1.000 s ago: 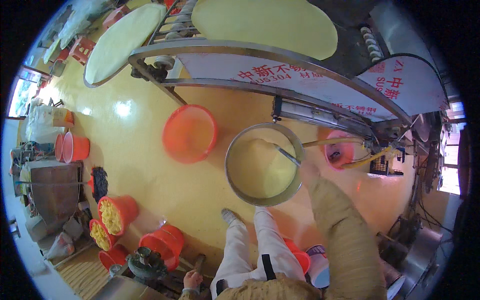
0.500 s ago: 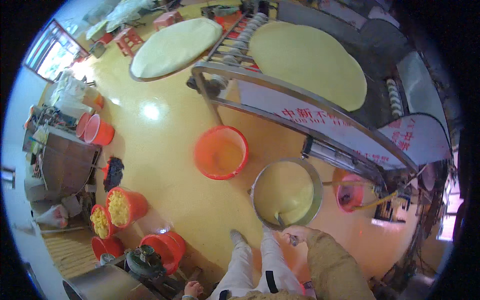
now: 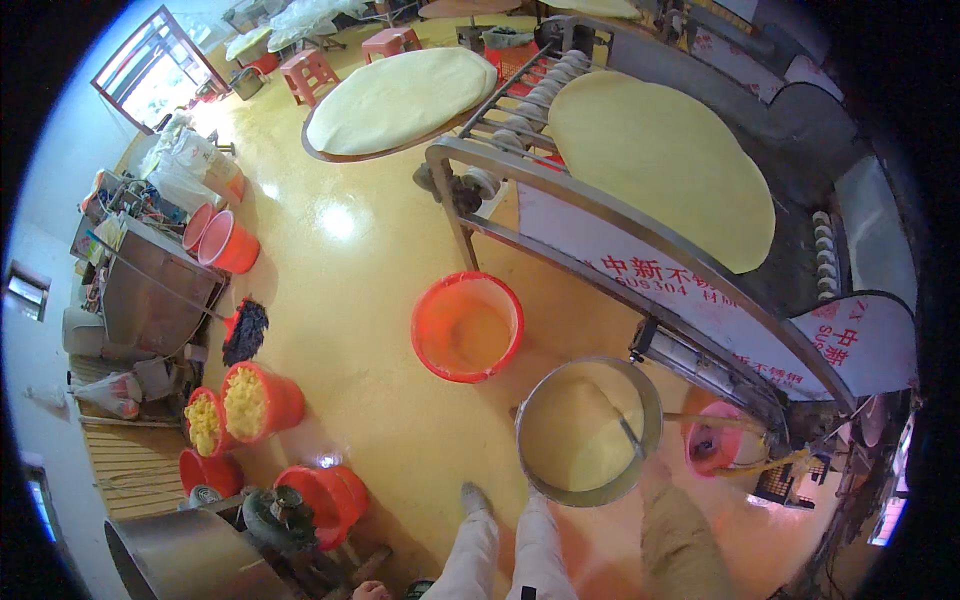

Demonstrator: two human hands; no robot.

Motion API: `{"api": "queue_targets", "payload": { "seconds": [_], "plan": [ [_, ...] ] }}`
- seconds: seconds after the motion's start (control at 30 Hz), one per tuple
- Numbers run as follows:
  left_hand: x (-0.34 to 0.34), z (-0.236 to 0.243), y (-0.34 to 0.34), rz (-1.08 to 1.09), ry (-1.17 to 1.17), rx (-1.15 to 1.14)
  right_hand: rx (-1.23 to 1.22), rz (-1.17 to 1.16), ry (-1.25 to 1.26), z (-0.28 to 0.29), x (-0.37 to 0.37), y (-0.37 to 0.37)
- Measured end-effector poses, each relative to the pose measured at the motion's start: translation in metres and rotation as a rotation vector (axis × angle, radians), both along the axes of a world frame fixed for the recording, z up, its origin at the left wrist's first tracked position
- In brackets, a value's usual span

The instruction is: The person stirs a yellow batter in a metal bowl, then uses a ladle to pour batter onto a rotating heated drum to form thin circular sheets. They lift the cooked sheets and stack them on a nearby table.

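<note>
Stirring tool: a grey rod-like handle (image 3: 632, 438) slants from upper left to lower right, its long axis steep in the frame; the lower-right end points to the right hand, the upper-left end meets the mixture.
Tool's place: inside the right half of the metal pot (image 3: 588, 499), right of the frame's centre.
Count at the pot: one tool, one pot, one batch of mixture (image 3: 565, 430).
Tool's look: slim, dull grey, its lower portion hidden in the mixture, which is pale yellow and smooth.
Right hand (image 3: 656, 474): closed on the handle's end by the pot's lower-right rim, though blurred; brown sleeve below.
Left hand (image 3: 373, 592): cut off at the bottom edge, left of centre; finger pose cannot be told.
Open tubs: one red tub (image 3: 467, 377) just upper left of the pot; one pink tub (image 3: 700, 430) to its right.
Chunk buckets: two red ones (image 3: 283, 405) at lower left, filled with yellow pieces.
Round sheets: one pale sheet (image 3: 660, 165) on the machine (image 3: 545, 222), upper right; another (image 3: 400, 100), upper centre-left.
Stools: two red (image 3: 308, 77), upper left.
Broom: one, black-bristled (image 3: 245, 335), left.
</note>
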State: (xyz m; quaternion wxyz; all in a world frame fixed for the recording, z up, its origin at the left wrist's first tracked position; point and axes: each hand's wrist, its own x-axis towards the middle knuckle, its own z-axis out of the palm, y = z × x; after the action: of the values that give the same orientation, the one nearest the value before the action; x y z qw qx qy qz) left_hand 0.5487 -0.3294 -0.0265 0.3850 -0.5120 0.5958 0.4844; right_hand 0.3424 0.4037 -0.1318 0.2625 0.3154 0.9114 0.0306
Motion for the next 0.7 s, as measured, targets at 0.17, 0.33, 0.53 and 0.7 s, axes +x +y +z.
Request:
{"api": "queue_targets", "payload": {
  "seconds": [0.17,0.33,0.53,0.7],
  "plan": [
    [0.013,0.008,0.003,0.247,0.062,0.164,-0.756,-0.190,-0.603,-0.048,0.056,-0.040],
    [0.008,0.002,0.003,0.141,0.072,0.062,-1.357,-0.722,-0.636,0.015,0.051,-0.084],
    [-0.020,0.008,0.006,0.425,0.197,0.363,-1.793,-0.948,-0.587,0.112,-0.016,-0.103],
    [-0.023,0.007,0.011,0.110,0.152,0.014,-0.636,0.215,-0.506,0.164,-0.090,-0.052]
  ]
}}
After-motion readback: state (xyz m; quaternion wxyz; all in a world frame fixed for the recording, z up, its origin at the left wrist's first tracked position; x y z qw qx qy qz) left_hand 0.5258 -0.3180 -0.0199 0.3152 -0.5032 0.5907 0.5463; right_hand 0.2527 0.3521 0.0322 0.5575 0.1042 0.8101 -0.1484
